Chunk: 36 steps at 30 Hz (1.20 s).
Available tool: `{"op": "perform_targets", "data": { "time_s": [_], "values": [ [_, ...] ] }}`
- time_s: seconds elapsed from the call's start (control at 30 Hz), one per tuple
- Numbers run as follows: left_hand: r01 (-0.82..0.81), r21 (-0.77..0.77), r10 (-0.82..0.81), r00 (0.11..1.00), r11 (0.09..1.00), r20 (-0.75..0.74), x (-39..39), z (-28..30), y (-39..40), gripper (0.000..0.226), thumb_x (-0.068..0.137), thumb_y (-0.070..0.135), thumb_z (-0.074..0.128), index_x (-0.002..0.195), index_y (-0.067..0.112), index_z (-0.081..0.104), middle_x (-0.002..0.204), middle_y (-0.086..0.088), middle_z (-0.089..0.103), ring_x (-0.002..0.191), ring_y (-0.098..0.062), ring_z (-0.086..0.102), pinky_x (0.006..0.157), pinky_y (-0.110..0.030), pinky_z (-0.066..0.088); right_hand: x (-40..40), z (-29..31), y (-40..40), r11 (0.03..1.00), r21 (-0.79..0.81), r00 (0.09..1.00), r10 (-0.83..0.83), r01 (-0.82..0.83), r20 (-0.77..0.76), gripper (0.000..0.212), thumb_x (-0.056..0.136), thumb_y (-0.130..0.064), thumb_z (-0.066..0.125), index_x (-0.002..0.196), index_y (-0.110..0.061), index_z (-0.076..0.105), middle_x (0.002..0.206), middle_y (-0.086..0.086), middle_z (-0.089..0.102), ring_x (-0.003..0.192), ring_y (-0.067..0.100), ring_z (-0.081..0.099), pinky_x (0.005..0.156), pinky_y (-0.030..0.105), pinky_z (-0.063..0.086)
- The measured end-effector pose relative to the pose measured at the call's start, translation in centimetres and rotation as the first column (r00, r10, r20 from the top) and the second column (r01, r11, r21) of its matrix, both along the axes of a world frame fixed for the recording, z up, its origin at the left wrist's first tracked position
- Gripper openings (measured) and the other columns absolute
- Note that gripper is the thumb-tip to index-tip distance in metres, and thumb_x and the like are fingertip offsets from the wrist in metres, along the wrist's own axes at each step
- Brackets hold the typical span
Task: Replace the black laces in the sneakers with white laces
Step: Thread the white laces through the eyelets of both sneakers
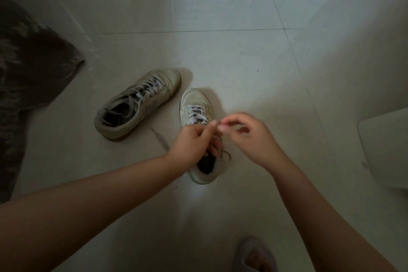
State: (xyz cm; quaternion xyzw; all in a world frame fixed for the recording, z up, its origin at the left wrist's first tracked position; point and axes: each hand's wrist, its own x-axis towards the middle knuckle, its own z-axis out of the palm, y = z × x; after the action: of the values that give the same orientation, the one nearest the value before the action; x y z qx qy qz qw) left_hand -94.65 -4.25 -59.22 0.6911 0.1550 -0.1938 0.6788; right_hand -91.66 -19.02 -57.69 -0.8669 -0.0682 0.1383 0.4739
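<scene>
Left hand (pixel 194 141): it is hovering over the near sneaker (pixel 198 121), with the fingers curled together and pinching a lace end at the fingertips.
Right hand (pixel 247 133): it is meeting the left hand above the shoe; thumb and forefinger are pinching the same small lace end, and the other fingers are curling loosely.
Near sneaker: it is standing upright on the floor (pixel 220 51) directly under both hands, toe pointing away from them, with the white lace (pixel 197 113) crossing the eyelets just beyond the fingertips.
Loose lace end (pixel 160 139): it is lying on the floor just left of the left hand.
Far sneaker (pixel 136 104): it is lying tilted on the floor, beyond and to the left of the left hand, already laced.
Patterned cloth (pixel 26 68): it is lying far left of the left hand.
Foot (pixel 256 256): it is resting on the floor, nearer than the right hand.
</scene>
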Motion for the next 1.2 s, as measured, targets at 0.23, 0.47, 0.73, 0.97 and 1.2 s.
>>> {"op": "perform_targets", "data": {
  "time_s": [0.23, 0.47, 0.73, 0.97, 1.2],
  "values": [
    [-0.005, -0.057, -0.008, 0.974, 0.998, -0.225, 1.5, 1.5, -1.3, 0.054, 0.102, 0.043, 0.026, 0.078, 0.014, 0.066, 0.079, -0.007, 0.067, 0.075, -0.021, 0.058, 0.065, -0.028, 0.048, -0.6, -0.7, 1.1, 0.98, -0.124, 0.961, 0.18, -0.156, 0.21, 0.027, 0.084, -0.012, 0.058, 0.107, -0.011, 0.07, 0.102, 0.001, 0.065, 0.093, 0.01, 0.059, 0.082, 0.018, 0.045],
    [0.067, 0.469, -0.074, 0.997, 0.881, -0.004, 1.1, 0.9, 1.4, 0.055, 0.095, 0.051, 0.041, 0.079, 0.006, 0.068, 0.059, -0.001, 0.058, 0.058, -0.016, 0.055, 0.056, -0.026, 0.04, 0.9, -0.5, -1.2, 0.955, -0.253, 0.98, 0.179, -0.152, 0.089, 0.028, 0.095, -0.01, 0.049, 0.118, -0.012, 0.066, 0.09, 0.0, 0.061, 0.08, 0.011, 0.056, 0.071, 0.019, 0.039],
    [0.052, 0.8, -0.256, 0.958, 0.598, 0.129, -0.6, -0.8, 2.4, 0.013, 0.082, 0.038, 0.065, 0.092, 0.032, 0.072, 0.08, 0.009, 0.04, 0.096, -0.016, 0.049, 0.064, -0.023, 0.03, 1.0, -0.9, -0.7, 0.919, -0.31, 0.97, 0.239, -0.242, -0.047, 0.019, 0.093, -0.014, 0.055, 0.101, -0.012, 0.072, 0.08, -0.01, 0.062, 0.069, 0.002, 0.053, 0.066, 0.021, 0.04],
    [0.076, 0.813, -0.261, 0.961, 0.577, 0.095, 0.1, -1.0, 1.1, 0.021, 0.081, 0.038, 0.064, 0.099, 0.028, 0.071, 0.098, 0.0, 0.053, 0.104, -0.019, 0.047, 0.072, -0.024, 0.03, 1.1, -2.6, 0.3, 0.936, -0.329, 0.992, 0.109, -0.124, -0.061, 0.008, 0.084, -0.019, 0.066, 0.084, -0.026, 0.071, 0.084, -0.001, 0.072, 0.082, 0.018, 0.064, 0.076, 0.034, 0.051],
    [0.078, 0.794, -0.229, 0.97, 0.603, 0.079, 0.2, -1.5, 0.9, 0.024, 0.082, 0.038, 0.065, 0.103, 0.031, 0.072, 0.101, -0.002, 0.056, 0.105, -0.02, 0.048, 0.078, -0.027, 0.036, 1.3, -2.7, 1.1, 0.898, -0.393, 0.979, 0.203, -0.196, -0.024, 0.011, 0.085, -0.016, 0.063, 0.085, -0.021, 0.072, 0.088, 0.003, 0.069, 0.086, 0.023, 0.061, 0.075, 0.035, 0.048]
  ]
}}
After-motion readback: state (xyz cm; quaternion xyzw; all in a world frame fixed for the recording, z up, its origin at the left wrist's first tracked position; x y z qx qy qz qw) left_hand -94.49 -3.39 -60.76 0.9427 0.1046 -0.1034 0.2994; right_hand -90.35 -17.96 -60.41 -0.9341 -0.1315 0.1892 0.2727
